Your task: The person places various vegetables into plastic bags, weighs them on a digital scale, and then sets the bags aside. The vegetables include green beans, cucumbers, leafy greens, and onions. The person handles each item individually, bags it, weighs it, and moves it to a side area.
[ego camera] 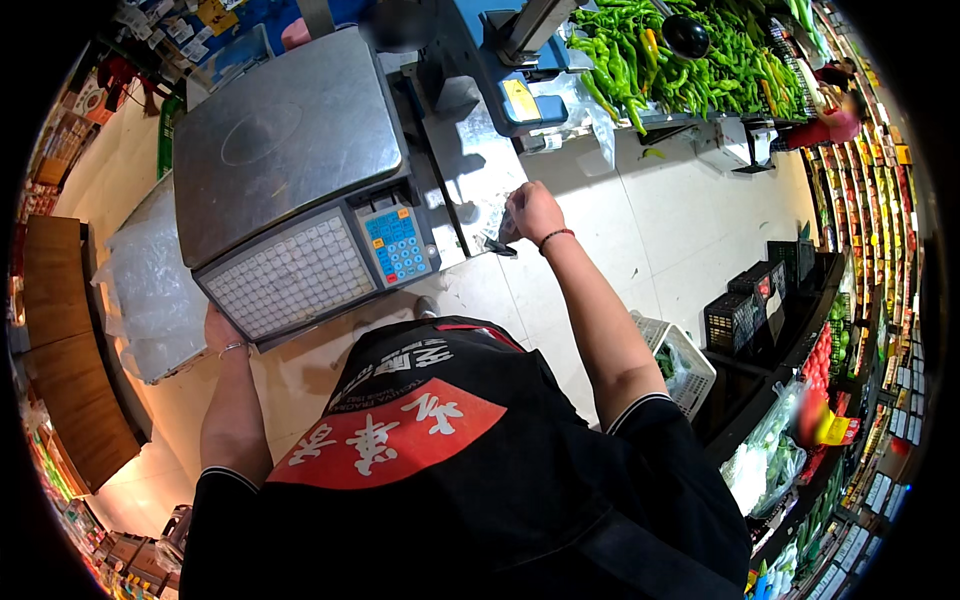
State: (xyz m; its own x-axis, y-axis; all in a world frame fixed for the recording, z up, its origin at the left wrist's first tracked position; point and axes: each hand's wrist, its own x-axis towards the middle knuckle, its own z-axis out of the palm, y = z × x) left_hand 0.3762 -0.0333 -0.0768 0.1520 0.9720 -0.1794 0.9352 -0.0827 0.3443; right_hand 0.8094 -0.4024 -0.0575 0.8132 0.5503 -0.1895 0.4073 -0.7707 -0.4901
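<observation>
A weighing scale with a flat metal platform (292, 127) stands before me. On its near side are a wide panel of pale keys (289, 274) and a blue keypad (395, 244). My left hand (220, 328) is at the scale's left front corner, its fingers hidden behind the housing. Beside it lies a stack of clear plastic bags (154, 277). My right hand (537, 214) is at the right edge of the metal counter (480, 142), fingers bent next to crumpled clear material (493, 221). Whether it grips this cannot be told. A small black object (501, 249) sticks out below those fingers.
Green peppers (697, 71) are heaped at the upper right. A white plastic basket (686, 375) and black crates (742, 307) stand to my right, near the produce shelves (814, 367). A person in red (832, 126) is at the far right. A brown wooden surface (67, 322) lies left.
</observation>
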